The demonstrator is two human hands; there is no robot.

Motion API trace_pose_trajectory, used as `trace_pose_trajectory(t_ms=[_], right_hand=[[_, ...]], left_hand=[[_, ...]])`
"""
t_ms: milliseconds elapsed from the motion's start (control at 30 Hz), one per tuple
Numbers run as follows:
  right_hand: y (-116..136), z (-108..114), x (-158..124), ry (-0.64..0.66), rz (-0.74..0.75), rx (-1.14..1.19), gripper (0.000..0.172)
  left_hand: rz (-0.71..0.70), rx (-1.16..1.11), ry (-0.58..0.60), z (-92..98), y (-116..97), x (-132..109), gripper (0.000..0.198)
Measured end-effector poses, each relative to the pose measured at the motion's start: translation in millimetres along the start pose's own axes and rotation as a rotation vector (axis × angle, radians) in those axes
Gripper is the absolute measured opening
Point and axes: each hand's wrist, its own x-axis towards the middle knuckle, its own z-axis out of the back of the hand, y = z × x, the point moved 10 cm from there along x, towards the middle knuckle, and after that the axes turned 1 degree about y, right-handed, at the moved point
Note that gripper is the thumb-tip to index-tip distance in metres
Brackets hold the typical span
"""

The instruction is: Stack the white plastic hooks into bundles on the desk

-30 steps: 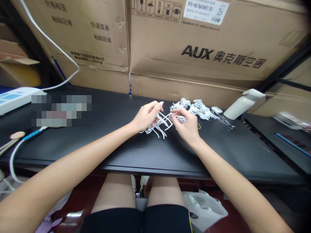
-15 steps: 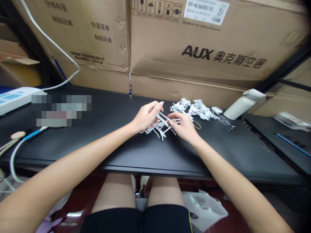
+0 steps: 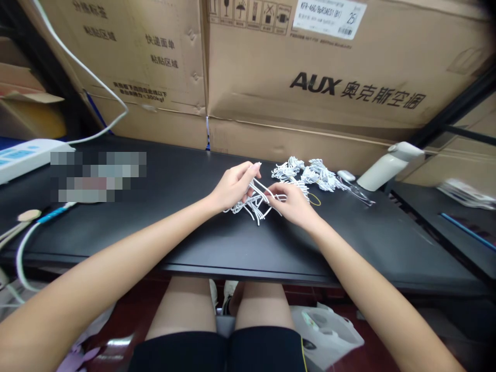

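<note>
Several thin white cords [image 3: 256, 211] lie in a loose pile on the black table, under and between my hands. My left hand [image 3: 237, 184] is closed on some of the white cords, whose ends stick out past the thumb toward the right. Its lower fingers are partly hidden. My right hand [image 3: 291, 202] pinches white cord between thumb and fingertips, just right of the pile. Behind it, bundles of white cords [image 3: 310, 173] are heaped on the table, and a yellow rubber band [image 3: 315, 199] lies by their near side.
Cardboard boxes [image 3: 271, 103] stand along the back of the black table [image 3: 232, 253]. A white bottle [image 3: 387, 168], a small white case [image 3: 345, 175] and dark thin-framed glasses [image 3: 360, 194] are at right. A white power strip [image 3: 33, 157] and a cable [image 3: 21, 258] are at left.
My right hand has shifted slightly, its fingertips closing nearer on the cords between the hands. The left hand stays in place with its cords.
</note>
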Motion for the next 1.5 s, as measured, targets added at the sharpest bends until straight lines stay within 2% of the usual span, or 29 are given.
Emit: trace_pose_trajectory(t_ms=[567,767,1500], right_hand=[[-3.0,11.1,-1.7,-0.079,-0.04,-0.186,0.006],[-0.1,9.7,-2.0,-0.064,0.004,-0.213,0.009],[-5.3,5.2,-3.2,-0.085,-0.029,-0.083,0.011]], left_hand=[[0.022,-0.002,0.004,-0.6,2.5,-0.3,0.035],[0.012,0.003,0.005,-0.9,2.1,-0.2,0.036],[0.008,0.001,0.012,-1.4,1.1,-0.1,0.036]])
